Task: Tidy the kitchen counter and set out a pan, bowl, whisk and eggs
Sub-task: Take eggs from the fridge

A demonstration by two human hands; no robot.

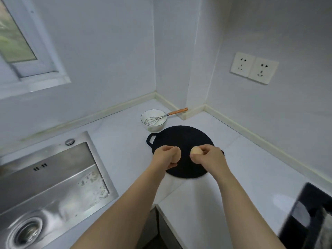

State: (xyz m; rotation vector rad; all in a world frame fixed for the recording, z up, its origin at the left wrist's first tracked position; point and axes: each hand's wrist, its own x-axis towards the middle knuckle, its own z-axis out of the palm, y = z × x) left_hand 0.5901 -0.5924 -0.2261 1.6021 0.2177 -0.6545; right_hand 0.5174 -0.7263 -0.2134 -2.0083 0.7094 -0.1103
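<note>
A flat black pan (181, 139) with a loop handle lies on the white counter in the corner. Behind it stands a white bowl (157, 127), and a wire whisk (172, 113) with a wooden handle leans inside it. My left hand (166, 155) grips a tan egg (50, 156) over the pan's near left part. My right hand (206, 156) pinches a second egg (195, 151) over the pan's near right part. Both hands hover close together, a small gap apart.
A steel sink (53, 186) with a drain fills the left side. The white counter (242, 168) runs along the right wall, with a black glass hob (309, 218) at the near right. Two wall sockets (254, 68) sit above the counter.
</note>
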